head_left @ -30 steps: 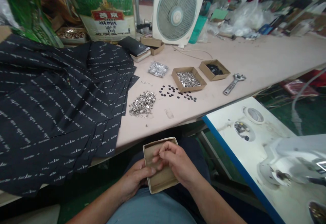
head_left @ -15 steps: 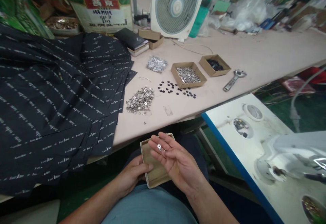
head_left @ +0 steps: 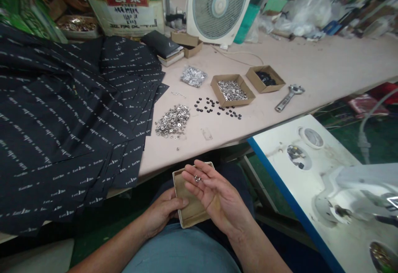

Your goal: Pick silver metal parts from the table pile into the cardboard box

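Note:
My left hand (head_left: 164,208) grips the left side of a shallow cardboard box (head_left: 189,215) in my lap, thumb over the rim and pressed inside. The part of the box's floor that shows is bare; the rest lies behind my right hand. Palm up over the box, my right hand (head_left: 216,196) holds a few small silvery metal snap fasteners (head_left: 197,178) on its curled fingers, with the thumb close against them. On the table in front are a loose pile of metal snap parts (head_left: 173,120) and scattered black snap caps (head_left: 213,106).
Small open boxes hold metal parts (head_left: 231,90) and black pieces (head_left: 265,78). An adjustable wrench (head_left: 289,97) lies to their right. Stacked dark printed fabric (head_left: 71,128) covers the table's left. A fan (head_left: 220,6) stands behind, and a white machine table (head_left: 307,153) is at right.
The snap fasteners have turned over on my right fingers, and the thumb has come closer to them. My left hand keeps its grip on the box. The whole view has shifted slightly.

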`<action>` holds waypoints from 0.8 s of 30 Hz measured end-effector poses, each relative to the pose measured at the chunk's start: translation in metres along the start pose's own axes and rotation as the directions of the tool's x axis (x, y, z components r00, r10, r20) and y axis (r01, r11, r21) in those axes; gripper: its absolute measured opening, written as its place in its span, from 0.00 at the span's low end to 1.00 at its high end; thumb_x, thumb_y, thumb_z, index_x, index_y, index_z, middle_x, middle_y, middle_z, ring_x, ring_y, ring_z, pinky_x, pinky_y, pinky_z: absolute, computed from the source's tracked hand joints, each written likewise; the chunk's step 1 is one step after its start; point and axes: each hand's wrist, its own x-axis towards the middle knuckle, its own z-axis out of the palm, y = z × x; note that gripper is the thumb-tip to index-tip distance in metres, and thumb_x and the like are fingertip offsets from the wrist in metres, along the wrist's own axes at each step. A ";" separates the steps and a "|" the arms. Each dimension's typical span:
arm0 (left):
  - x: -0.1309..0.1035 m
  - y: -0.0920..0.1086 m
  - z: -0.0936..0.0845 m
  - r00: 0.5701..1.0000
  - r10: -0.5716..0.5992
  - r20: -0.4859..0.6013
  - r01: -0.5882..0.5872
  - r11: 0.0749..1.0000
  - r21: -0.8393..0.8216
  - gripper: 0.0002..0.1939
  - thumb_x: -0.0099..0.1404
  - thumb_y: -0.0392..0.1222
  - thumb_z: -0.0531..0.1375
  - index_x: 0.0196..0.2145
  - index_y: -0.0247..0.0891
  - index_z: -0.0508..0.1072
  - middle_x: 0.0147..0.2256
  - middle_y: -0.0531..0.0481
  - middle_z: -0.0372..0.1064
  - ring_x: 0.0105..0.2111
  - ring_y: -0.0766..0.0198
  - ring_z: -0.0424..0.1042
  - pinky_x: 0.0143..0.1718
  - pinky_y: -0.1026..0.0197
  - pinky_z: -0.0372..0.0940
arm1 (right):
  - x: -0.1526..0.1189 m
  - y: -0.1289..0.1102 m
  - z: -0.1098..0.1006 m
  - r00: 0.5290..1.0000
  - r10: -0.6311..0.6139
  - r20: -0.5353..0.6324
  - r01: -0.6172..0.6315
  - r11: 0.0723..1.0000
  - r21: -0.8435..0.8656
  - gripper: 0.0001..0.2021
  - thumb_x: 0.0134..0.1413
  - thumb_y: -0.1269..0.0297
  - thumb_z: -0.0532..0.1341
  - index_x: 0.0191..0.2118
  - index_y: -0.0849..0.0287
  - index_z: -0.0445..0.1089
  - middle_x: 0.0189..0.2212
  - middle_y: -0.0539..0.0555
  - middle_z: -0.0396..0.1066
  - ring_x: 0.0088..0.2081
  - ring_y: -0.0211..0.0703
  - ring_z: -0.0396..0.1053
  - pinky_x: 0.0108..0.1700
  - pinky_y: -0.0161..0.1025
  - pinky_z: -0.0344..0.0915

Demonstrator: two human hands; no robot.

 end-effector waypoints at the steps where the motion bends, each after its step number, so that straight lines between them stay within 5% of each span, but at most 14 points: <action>1: 0.001 -0.001 0.000 1.000 0.001 0.001 -0.001 1.000 0.002 0.26 0.60 0.45 0.69 0.56 0.36 0.77 0.49 0.40 0.81 0.46 0.48 0.80 0.48 0.52 0.71 | 0.002 -0.002 0.000 1.000 -0.010 -0.017 0.010 0.999 -0.036 0.19 0.52 0.67 0.70 0.51 0.58 0.77 0.50 0.58 0.79 0.51 0.47 0.78 0.50 0.40 0.72; 5: 0.004 -0.004 0.001 1.000 -0.019 -0.002 0.019 1.000 0.005 0.29 0.57 0.47 0.71 0.55 0.35 0.77 0.49 0.39 0.81 0.45 0.47 0.80 0.42 0.55 0.72 | 0.019 -0.013 0.002 0.981 -0.172 -0.084 0.110 0.865 -0.489 0.14 0.54 0.58 0.71 0.45 0.58 0.80 0.28 0.48 0.73 0.28 0.37 0.68 0.31 0.35 0.63; 9: 0.006 -0.007 0.002 1.000 -0.023 0.008 0.024 0.999 -0.024 0.29 0.55 0.46 0.71 0.54 0.35 0.78 0.48 0.40 0.82 0.45 0.48 0.80 0.43 0.55 0.72 | 0.049 -0.026 0.012 0.923 -0.380 0.051 0.198 0.359 -0.912 0.10 0.55 0.58 0.68 0.40 0.56 0.81 0.20 0.44 0.62 0.25 0.38 0.62 0.31 0.37 0.59; 12: 0.007 -0.009 0.001 1.000 -0.021 0.009 0.022 0.999 -0.050 0.29 0.54 0.46 0.71 0.53 0.36 0.78 0.47 0.40 0.82 0.44 0.47 0.81 0.44 0.54 0.72 | 0.070 -0.028 0.021 0.882 -0.443 0.161 0.203 0.047 -0.978 0.09 0.57 0.59 0.66 0.41 0.54 0.82 0.19 0.44 0.63 0.24 0.40 0.62 0.32 0.38 0.58; 15: 0.007 -0.008 -0.003 1.000 -0.022 0.014 0.023 0.998 -0.061 0.29 0.53 0.47 0.72 0.52 0.35 0.79 0.46 0.39 0.82 0.43 0.47 0.81 0.43 0.54 0.72 | 0.084 -0.023 0.024 0.851 -0.455 0.263 0.215 -0.155 -0.964 0.09 0.59 0.58 0.66 0.42 0.52 0.82 0.22 0.46 0.70 0.26 0.42 0.67 0.35 0.39 0.61; 20: 0.009 -0.008 -0.008 0.999 -0.018 0.036 0.020 0.998 -0.067 0.30 0.53 0.51 0.72 0.51 0.34 0.79 0.46 0.37 0.82 0.45 0.43 0.81 0.44 0.51 0.72 | 0.091 -0.015 0.024 0.834 -0.441 0.332 0.251 -0.234 -0.939 0.06 0.61 0.61 0.64 0.39 0.50 0.80 0.34 0.49 0.80 0.33 0.43 0.73 0.39 0.39 0.63; 24: 0.021 -0.008 -0.012 0.989 -0.001 0.146 0.018 0.993 -0.114 0.33 0.52 0.56 0.73 0.53 0.37 0.80 0.49 0.37 0.81 0.55 0.34 0.76 0.57 0.40 0.67 | 0.089 -0.023 0.029 0.876 -0.430 0.219 0.203 -0.084 -0.976 0.04 0.55 0.61 0.66 0.31 0.53 0.78 0.19 0.45 0.66 0.24 0.39 0.63 0.31 0.37 0.56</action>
